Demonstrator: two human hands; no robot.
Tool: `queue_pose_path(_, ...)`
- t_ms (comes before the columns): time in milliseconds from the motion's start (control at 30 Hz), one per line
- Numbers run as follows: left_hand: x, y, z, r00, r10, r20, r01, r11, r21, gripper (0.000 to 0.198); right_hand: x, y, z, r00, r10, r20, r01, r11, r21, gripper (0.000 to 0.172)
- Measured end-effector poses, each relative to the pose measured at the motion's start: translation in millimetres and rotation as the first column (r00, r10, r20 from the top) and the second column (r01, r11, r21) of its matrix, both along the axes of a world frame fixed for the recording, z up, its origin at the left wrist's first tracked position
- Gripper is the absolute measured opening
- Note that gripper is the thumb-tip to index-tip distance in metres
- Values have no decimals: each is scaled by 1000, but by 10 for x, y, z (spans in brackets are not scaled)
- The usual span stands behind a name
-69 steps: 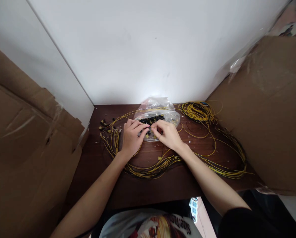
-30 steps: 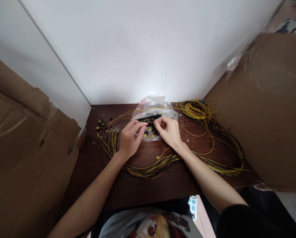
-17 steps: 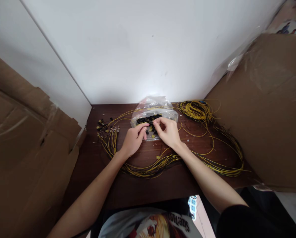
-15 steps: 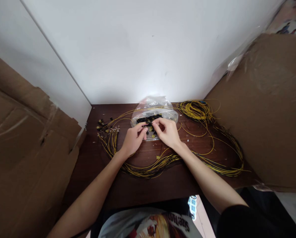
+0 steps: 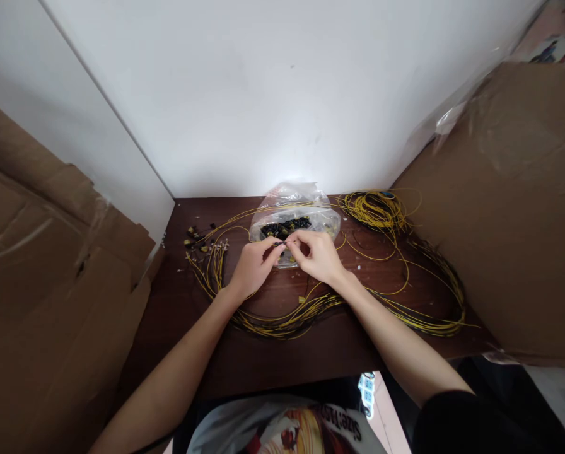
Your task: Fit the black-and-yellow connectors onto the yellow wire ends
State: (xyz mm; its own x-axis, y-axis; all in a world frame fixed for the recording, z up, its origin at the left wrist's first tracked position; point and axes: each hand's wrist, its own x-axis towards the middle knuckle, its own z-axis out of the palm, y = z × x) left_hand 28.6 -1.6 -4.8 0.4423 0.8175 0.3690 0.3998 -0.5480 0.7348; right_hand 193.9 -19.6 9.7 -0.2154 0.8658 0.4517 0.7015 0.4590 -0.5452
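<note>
1. Head view, centre: 1 bare left hand [image 5: 255,265], thumb and forefinger pinched together on 1 small, thin, dark piece [image 5: 281,243], its exact form too small to tell.
2. 1 bare right hand [image 5: 319,255], fingertips closed on the other end of the same piece; the 2 hands nearly meet. The piece is held in front of the bag's dark contents.
3. 1 clear, crumpled plastic bag [image 5: 294,197], lying behind and partly under the hands; inside, a heap of small black and yellow parts [image 5: 287,227].
4. 1 loose round coil of thin yellow wire [image 5: 374,213], right of the bag, near the wall.
5. 1 long curved bundle of yellow and black wires [image 5: 287,326], running below the hands, passing under the right forearm and bending up at the right.
6. Small whitish wire ends [image 5: 220,244], at the bundle's left end; just beside them, loose black-and-yellow pieces [image 5: 192,238].
7. 1 dark reddish-brown tabletop [image 5: 282,362], bearing all wires and the bag.
8. 2 brown cardboard sheets, left [image 5: 50,302] and right [image 5: 509,221], flanking it; plain white wall [image 5: 263,94] behind.
</note>
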Motion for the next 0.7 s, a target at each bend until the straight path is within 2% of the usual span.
queue_pose_path(267,-6,-4,4,997,-21,-77,25,999,45,30,-1,-4,9,998,-56,5,56,998,-10,14)
queue_pose_path(567,-5,-10,13,992,-12,-123,13,1000,6,28,42,-2,28,962,-261,83,255,964,71,15)
queue_pose_path(700,-5,-12,17,990,-7,-139,8,1000,4,30,49,-2,37,973,-203,112,186,972,142,16)
